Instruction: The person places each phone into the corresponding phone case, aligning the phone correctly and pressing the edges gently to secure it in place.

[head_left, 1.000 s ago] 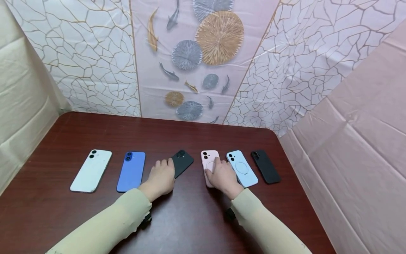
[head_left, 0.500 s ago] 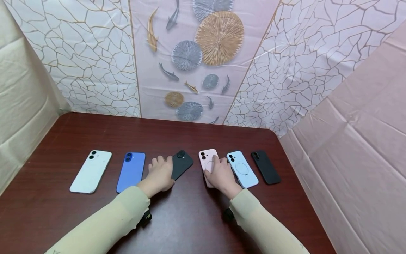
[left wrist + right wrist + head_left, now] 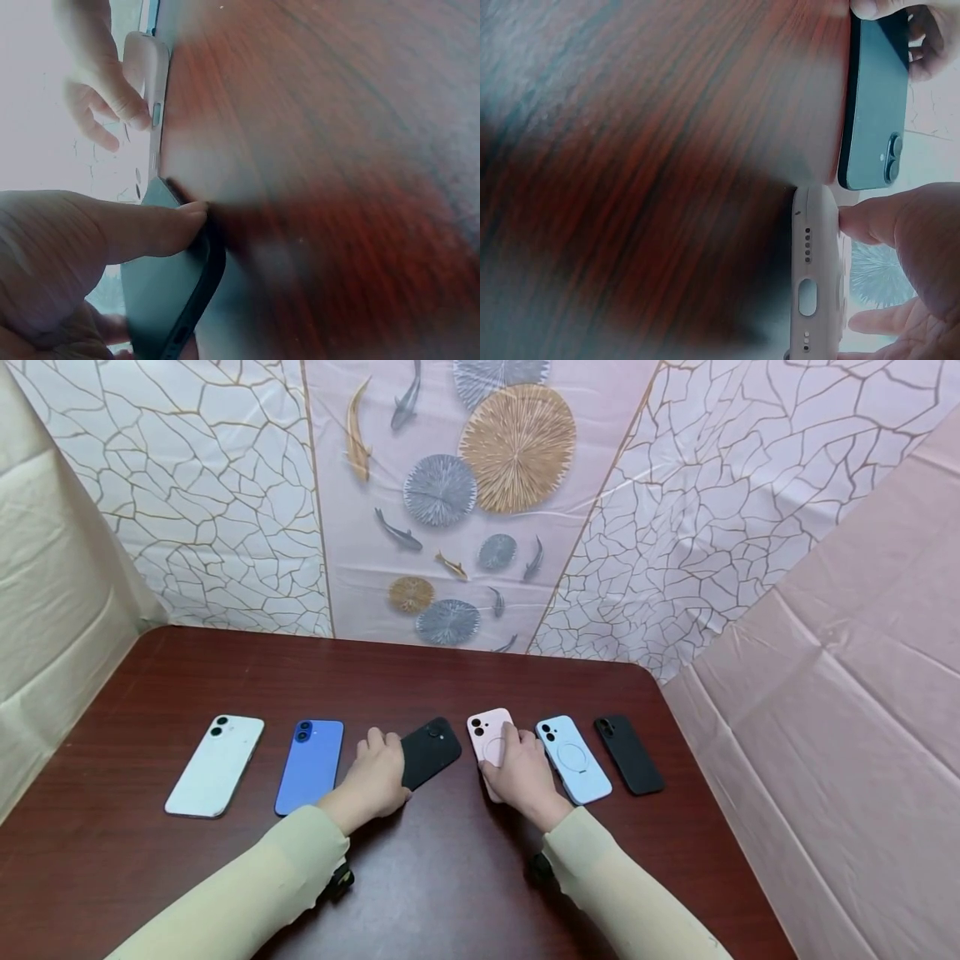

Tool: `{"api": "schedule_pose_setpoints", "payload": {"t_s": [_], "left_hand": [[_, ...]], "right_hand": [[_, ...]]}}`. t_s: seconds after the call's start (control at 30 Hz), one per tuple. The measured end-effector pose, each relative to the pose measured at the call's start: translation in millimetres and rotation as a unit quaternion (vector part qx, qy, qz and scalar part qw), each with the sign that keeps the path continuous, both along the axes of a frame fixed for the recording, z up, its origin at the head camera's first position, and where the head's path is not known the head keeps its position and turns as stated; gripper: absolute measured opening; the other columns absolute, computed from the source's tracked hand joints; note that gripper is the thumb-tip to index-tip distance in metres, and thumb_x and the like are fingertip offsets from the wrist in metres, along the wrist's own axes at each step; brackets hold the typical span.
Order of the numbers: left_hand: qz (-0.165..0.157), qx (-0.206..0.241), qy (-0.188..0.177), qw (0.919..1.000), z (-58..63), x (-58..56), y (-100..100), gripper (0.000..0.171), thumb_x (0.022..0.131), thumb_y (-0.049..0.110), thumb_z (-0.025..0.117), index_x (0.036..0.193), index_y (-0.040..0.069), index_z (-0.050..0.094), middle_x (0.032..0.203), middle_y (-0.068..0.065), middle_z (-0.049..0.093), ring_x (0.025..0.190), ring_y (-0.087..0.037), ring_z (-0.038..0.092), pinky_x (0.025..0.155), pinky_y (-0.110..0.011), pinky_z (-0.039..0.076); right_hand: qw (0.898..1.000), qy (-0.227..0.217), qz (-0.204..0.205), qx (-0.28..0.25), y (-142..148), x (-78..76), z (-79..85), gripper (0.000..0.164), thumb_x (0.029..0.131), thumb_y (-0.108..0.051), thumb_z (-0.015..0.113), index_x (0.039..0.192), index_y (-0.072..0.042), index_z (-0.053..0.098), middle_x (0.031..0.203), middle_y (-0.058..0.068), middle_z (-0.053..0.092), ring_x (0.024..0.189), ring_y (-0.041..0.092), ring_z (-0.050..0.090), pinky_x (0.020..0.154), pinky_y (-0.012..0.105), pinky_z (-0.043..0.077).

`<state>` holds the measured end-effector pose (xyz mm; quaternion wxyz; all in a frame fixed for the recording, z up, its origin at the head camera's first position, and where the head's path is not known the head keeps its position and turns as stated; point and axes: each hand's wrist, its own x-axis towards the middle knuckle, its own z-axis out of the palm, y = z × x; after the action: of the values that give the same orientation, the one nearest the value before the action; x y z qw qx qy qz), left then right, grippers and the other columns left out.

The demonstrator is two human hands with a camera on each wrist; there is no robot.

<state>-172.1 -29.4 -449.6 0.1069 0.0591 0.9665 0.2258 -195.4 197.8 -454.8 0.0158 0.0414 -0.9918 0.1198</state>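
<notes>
My left hand [image 3: 372, 777] grips the lower left part of a black phone [image 3: 435, 752], which lies aslant, back up, in the middle of the row. In the left wrist view its thumb presses the near edge, and the fingers bend round the far side. My right hand [image 3: 522, 772] holds a pink phone [image 3: 483, 729] with a ring outline on its back, thumb on the left side and fingers toward the right. The right wrist view shows the pink phone's bottom end [image 3: 821, 244] with its port opening, close to the black phone's camera end [image 3: 874, 112].
A white phone [image 3: 213, 768] and a blue phone [image 3: 310, 768] lie to the left. On the right are a light blue phone [image 3: 592, 779], close beside my right hand, and a second black phone [image 3: 632, 760]. All rest on a dark red wooden table [image 3: 420, 893] before a patterned curtain [image 3: 442, 560].
The black phone has slid slightly right, my left hand staying on it. The pink phone's camera end has shifted a little left and away from me. The other phones stay put.
</notes>
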Motion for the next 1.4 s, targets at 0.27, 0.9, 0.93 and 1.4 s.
{"api": "schedule_pose_setpoints", "payload": {"t_s": [0.27, 0.9, 0.93, 1.4], "left_hand": [[0.002, 0.034, -0.017, 0.9993, -2.6, 2.7, -7, 0.084, 0.081, 0.027, 0.08, 0.14, -0.007, 0.031, 0.127, -0.027, 0.046, 0.11, -0.037, 0.054, 0.089, -0.048, 0.047], [0.048, 0.177, -0.006, 0.9831, -4.6, 3.1, -32, 0.025, 0.09, 0.022, 0.07, 0.096, 0.006, 0.053, 0.089, -0.007, 0.057, 0.079, -0.021, 0.056, 0.07, -0.038, 0.048], [0.05, 0.185, -0.007, 0.9815, -4.8, 4.1, -34, 0.024, 0.09, 0.021, 0.07, 0.096, 0.006, 0.053, 0.09, -0.008, 0.056, 0.079, -0.021, 0.056, 0.071, -0.039, 0.048], [0.059, 0.352, -0.072, 0.9312, -8.2, 15.4, -45, 0.033, 0.098, 0.01, 0.056, 0.128, -0.004, 0.049, 0.108, -0.014, 0.064, 0.081, -0.018, 0.066, 0.07, -0.035, 0.054]], "right_hand": [[0.999, -0.009, 0.001, -0.034, 4, -1.9, 2.2, 0.072, 0.086, -0.033, 0.072, 0.139, 0.003, 0.04, 0.122, 0.026, 0.054, 0.111, 0.038, 0.051, 0.092, 0.048, 0.043], [0.985, -0.025, -0.042, -0.166, 16, -9.3, 12.1, 0.044, 0.096, -0.01, 0.051, 0.135, 0.008, 0.046, 0.129, 0.027, 0.052, 0.122, 0.037, 0.049, 0.098, 0.05, 0.042], [0.984, -0.028, -0.043, -0.172, 17, -9.0, 12.2, 0.043, 0.096, -0.01, 0.051, 0.135, 0.008, 0.046, 0.128, 0.027, 0.053, 0.121, 0.036, 0.049, 0.097, 0.049, 0.042], [0.968, -0.082, -0.064, -0.23, 18, -5.1, 16.3, 0.043, 0.098, -0.016, 0.051, 0.136, 0.004, 0.046, 0.113, 0.017, 0.059, 0.1, 0.025, 0.059, 0.08, 0.038, 0.052]]}}
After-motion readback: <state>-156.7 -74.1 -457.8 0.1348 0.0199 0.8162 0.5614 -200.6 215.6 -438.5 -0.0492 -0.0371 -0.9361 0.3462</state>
